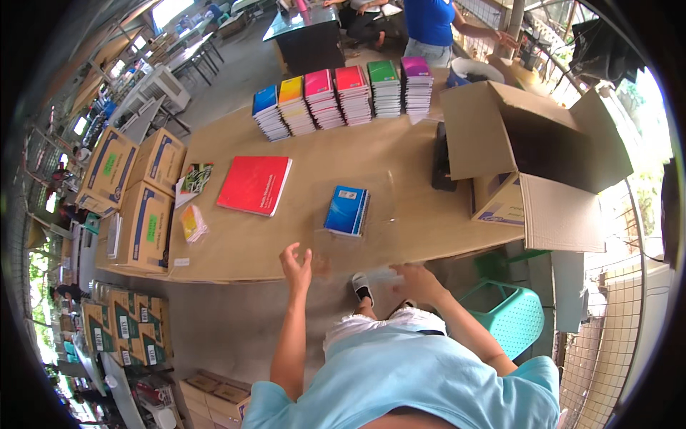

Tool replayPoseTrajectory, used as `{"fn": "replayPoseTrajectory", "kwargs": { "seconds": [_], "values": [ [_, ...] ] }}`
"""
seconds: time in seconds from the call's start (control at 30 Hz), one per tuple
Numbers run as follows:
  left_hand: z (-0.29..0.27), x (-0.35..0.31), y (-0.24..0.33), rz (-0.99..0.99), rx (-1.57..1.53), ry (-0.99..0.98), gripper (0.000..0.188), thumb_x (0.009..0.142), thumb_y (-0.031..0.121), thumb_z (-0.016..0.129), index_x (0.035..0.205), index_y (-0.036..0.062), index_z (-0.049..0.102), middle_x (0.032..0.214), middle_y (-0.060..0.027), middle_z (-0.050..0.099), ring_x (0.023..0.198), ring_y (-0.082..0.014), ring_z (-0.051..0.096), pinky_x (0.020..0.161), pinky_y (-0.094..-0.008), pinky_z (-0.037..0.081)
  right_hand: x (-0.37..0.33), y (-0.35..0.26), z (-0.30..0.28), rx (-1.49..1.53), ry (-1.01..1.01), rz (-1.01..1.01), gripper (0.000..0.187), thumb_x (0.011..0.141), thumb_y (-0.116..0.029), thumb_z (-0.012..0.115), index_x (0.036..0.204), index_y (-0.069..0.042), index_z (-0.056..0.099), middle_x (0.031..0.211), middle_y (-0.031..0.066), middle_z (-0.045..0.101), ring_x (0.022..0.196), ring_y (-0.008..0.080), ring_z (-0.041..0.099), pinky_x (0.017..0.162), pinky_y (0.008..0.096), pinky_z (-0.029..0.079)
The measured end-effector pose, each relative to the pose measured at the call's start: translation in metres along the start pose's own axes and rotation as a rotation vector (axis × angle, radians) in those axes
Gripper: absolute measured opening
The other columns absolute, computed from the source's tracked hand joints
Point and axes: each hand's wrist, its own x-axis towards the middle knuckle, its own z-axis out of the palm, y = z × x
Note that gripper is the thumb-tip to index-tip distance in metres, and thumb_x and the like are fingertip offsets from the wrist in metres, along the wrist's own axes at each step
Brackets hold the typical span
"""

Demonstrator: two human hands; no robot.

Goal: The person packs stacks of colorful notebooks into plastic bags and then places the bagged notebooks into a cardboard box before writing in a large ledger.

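A small blue notebook (346, 210) lies on the table in front of me. A clear plastic sheet or bag (382, 193) is spread around it; whether the notebook is inside or on top, I cannot tell. At the table's near edge, my left hand (296, 264) is raised with thumb and fingers apart, holding nothing. To the right of it, my right hand (421, 284) hovers just off the edge, its fingers smeared by motion. A faint clear shimmer shows beside its fingertips, too blurred to name. Left of the blue notebook rests a large red notebook (254, 184).
Several notebook stacks (353, 93) line the far side. An open cardboard box (493, 193) stands right, beside a black object (442, 161). Closed cartons (148, 222), a yellow-and-pink packet (193, 224) and a leaflet (194, 180) are left. A green stool (509, 318) stands below. Another person (429, 28) is beyond the table.
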Motion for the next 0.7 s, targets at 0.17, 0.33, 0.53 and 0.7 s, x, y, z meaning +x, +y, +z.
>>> {"fn": "replayPoseTrajectory", "kwargs": {
  "seconds": [0.17, 0.33, 0.53, 0.7],
  "values": [
    [0.032, 0.049, 0.007, -0.141, -0.117, -0.195, 0.04, 0.092, 0.027, 0.066, 0.122, 0.0024, 0.061, 0.12, -0.0182, 0.06, 0.104, -0.0307, 0.061, 0.09, -0.039, 0.05, 0.075, 0.033, 0.046, 0.402, 0.336, 0.146, 0.057, 0.082, -0.03, 0.075, 0.126, 0.003, 0.059, 0.117, 0.0224, 0.065, 0.1, 0.0293, 0.066, 0.084, 0.0354, 0.052],
    [0.074, 0.099, -0.024, -0.096, -0.218, -0.359, 0.047, 0.095, 0.036, 0.059, 0.122, -0.0018, 0.061, 0.117, -0.024, 0.065, 0.108, -0.0312, 0.064, 0.092, -0.0398, 0.049, 0.175, -0.008, 0.023, 0.508, 0.263, 0.424, 0.07, 0.087, -0.062, 0.059, 0.116, 0.001, 0.067, 0.106, 0.0213, 0.07, 0.099, 0.0317, 0.067, 0.081, 0.0416, 0.052],
    [0.098, 0.119, 0.013, -0.132, 0.039, -0.685, 0.047, 0.097, 0.035, 0.056, 0.113, -0.0089, 0.061, 0.11, -0.0303, 0.064, 0.105, -0.0414, 0.063, 0.088, -0.0474, 0.049, 0.244, 0.006, 0.034, 0.536, 0.285, 0.799, 0.085, 0.083, -0.07, 0.058, 0.115, 0.008, 0.065, 0.12, 0.0291, 0.063, 0.118, 0.039, 0.059, 0.093, 0.044, 0.05],
    [0.098, 0.129, 0.024, -0.213, 0.064, -0.803, 0.047, 0.098, 0.035, 0.053, 0.116, -0.0085, 0.059, 0.116, -0.0317, 0.061, 0.11, -0.0442, 0.06, 0.092, -0.0488, 0.048, 0.271, 0.018, 0.056, 0.572, 0.45, 0.882, 0.081, 0.074, -0.061, 0.074, 0.114, 0.009, 0.065, 0.12, 0.0248, 0.064, 0.111, 0.0341, 0.063, 0.088, 0.0433, 0.052]
  ]
}}
